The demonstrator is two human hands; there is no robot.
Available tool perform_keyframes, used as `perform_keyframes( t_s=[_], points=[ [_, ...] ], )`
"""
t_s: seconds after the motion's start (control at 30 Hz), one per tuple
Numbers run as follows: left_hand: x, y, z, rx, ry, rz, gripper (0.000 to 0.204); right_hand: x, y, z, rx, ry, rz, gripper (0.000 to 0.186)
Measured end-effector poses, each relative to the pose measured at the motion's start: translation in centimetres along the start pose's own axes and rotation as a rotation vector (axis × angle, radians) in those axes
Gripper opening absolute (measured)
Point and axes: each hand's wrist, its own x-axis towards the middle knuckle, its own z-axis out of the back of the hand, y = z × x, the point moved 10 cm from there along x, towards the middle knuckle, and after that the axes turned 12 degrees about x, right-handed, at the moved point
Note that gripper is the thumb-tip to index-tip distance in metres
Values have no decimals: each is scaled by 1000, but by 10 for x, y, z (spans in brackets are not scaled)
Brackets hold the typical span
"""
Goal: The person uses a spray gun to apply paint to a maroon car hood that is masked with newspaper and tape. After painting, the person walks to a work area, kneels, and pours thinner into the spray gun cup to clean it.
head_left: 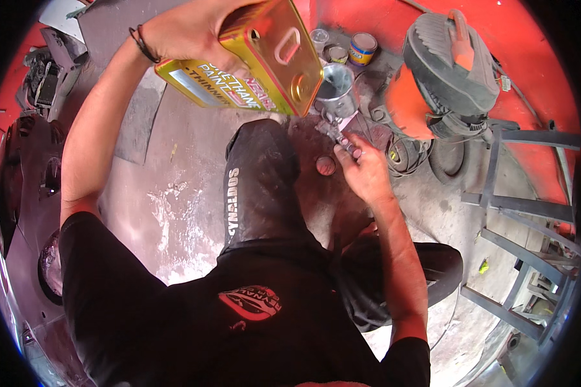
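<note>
My left hand (193, 39) grips a rectangular yellow-green metal can (271, 71) from above and behind. The can is tilted, its top with a small handle and a round spout facing right. Just beside that spout sits the open silver cup (337, 97) of what looks like a spray gun. My right hand (368, 171) is closed round the metal gun body (334, 134) below the cup. No stream of liquid can be made out between can and cup. Near my right fingers, a round reddish disc (326, 166) lies on the floor.
Behind the cup stand a blue-and-yellow tin (363, 48), a smaller tin (337, 55) and a clear cup (319, 37). An orange-and-black shop vacuum (426, 84) with a coiled hose (448, 161) is at right, near a grey metal frame (529, 206). A dark car body panel (29, 219) stands at left.
</note>
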Motion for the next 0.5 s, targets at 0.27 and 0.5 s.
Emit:
perform_keyframes(
  t_s=[0.27, 0.5],
  points=[
    [-99, 104, -12, 270, -337, 273, 115, 5, 5, 23, 157, -75, 23, 33],
    [-196, 225, -133, -69, -941, 534, 113, 4, -24, 82, 400, -223, -265, 35]
  ],
)
